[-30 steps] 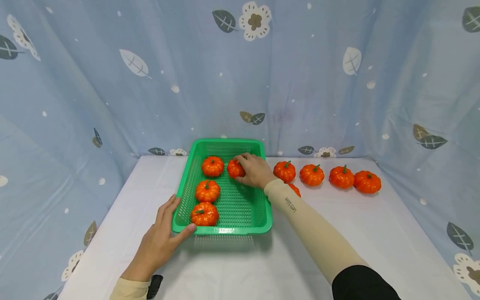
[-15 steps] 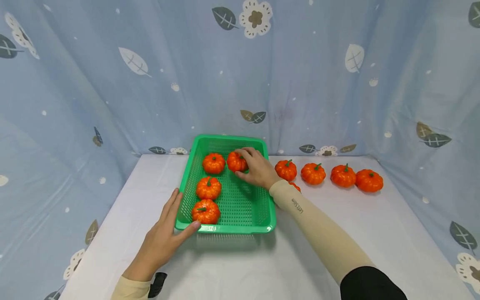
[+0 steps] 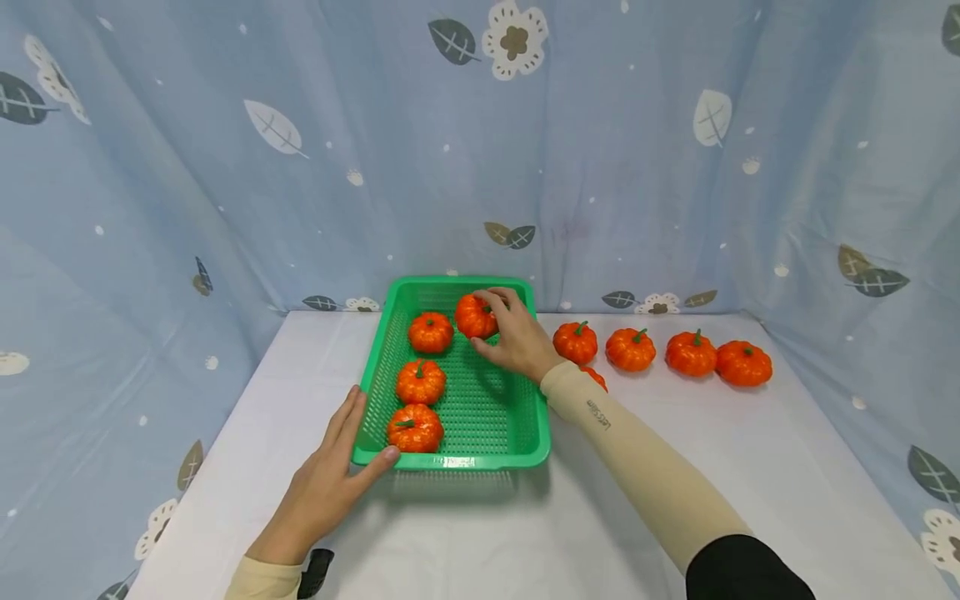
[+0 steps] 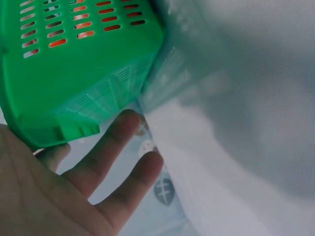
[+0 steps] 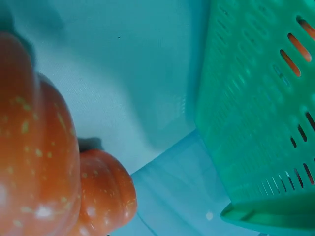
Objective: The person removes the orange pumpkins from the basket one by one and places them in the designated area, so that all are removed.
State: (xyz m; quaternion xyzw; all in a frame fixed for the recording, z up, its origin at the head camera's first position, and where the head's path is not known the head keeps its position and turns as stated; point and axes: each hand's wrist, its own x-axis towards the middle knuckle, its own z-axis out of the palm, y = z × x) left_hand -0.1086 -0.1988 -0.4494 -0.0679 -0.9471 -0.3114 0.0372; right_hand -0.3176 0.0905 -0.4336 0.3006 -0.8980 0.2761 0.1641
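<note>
A green plastic basket stands on the white-covered table, with orange toy pumpkins in it. Three of these, a near pumpkin, a middle pumpkin and a far pumpkin, line its left side. At the far right part of the basket my right hand holds another pumpkin between thumb and fingers. My left hand rests at the basket's near left corner, thumb by the rim and fingers straight along the outer side. In the left wrist view its fingers are stretched out below the basket wall.
Right of the basket, several pumpkins stand in a row on the table; one pumpkin is partly hidden by my right forearm. Two pumpkins show outside the basket wall in the right wrist view. A patterned blue curtain hangs behind.
My right hand has shifted the held pumpkin a little toward the basket's far side. The left hand stays at the near left corner; the view has moved slightly.
</note>
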